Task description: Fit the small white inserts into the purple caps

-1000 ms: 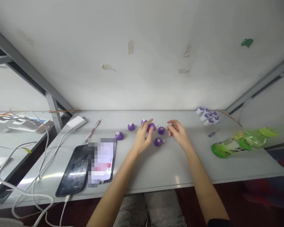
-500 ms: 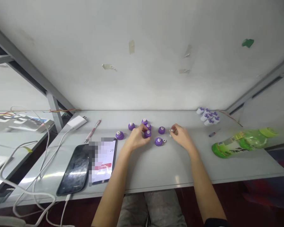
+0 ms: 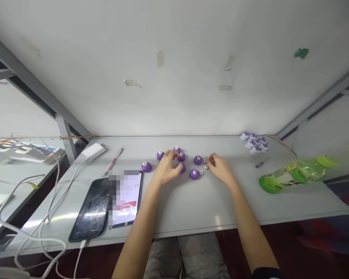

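Several small purple caps with white centres lie in a loose group on the grey table. My left hand has its fingers curled on one purple cap, right beside another cap. My right hand rests on the table with its fingers bent near two tiny white pieces. More purple caps sit at the left, at the back, in the middle and in front.
Two phones lie at the front left, with white cables, a charger and a pink pen. A green bottle lies at the right. A cluster of white and purple parts sits at the back right.
My left hand closed on a purple cap and drew it slightly toward me. My right hand came down to the table, and two tiny white pieces now lie beside its fingertips.
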A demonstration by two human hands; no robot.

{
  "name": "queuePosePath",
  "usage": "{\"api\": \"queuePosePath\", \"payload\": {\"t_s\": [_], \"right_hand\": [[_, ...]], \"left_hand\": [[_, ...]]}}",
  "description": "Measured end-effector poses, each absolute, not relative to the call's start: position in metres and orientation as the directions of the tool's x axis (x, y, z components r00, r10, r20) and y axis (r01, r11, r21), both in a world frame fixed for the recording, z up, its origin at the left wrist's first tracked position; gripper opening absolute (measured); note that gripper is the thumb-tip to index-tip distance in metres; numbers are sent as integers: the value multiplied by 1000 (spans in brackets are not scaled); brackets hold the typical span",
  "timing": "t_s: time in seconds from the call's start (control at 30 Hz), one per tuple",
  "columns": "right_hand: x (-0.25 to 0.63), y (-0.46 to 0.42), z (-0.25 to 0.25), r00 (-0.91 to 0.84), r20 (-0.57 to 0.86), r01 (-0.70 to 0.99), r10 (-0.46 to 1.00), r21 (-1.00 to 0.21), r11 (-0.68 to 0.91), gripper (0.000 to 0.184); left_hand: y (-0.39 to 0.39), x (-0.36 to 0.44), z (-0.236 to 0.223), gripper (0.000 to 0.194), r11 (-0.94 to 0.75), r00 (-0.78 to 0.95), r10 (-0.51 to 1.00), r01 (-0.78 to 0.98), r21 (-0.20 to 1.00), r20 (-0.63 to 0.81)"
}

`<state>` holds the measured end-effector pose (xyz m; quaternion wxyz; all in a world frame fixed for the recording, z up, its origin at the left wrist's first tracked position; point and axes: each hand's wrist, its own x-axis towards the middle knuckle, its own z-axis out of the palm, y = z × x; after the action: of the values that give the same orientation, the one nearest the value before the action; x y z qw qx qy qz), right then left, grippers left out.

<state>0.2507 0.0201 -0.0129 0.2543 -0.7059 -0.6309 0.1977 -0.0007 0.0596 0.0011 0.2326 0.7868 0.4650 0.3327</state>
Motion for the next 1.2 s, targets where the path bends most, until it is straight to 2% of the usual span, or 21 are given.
{"api": "queuePosePath", "payload": {"t_s": [0.17,0.47,0.6,0.73,0.9,1.07,1.2], "right_hand": [[253,21,-13,151,62,795,987,-600,-84,6],[250,21,-14,139,24,818,990,-566,-101,10],[252,23,-17,132,33,819,991,-567,-91,10],[252,22,-17,129,40,814,991,-575,-83,10],[253,22,-17,125,24,811,992,-578,-88,11],[252,22,-14,138,9,815,990,-568,-109,11],[251,21,-11,140,14,812,990,-574,-107,11]], "left_hand": [[76,-1,-5,39,-482,256,870,624,615,422],[83,2,-20,54,-401,280,916,646,649,287],[68,0,-14,62,-413,286,910,693,591,300],[60,0,-5,59,-396,264,914,739,544,308],[58,2,-1,48,-271,151,956,789,551,253],[58,2,-4,49,-289,235,957,818,497,170],[58,1,-4,35,-302,238,953,815,494,190]]}}
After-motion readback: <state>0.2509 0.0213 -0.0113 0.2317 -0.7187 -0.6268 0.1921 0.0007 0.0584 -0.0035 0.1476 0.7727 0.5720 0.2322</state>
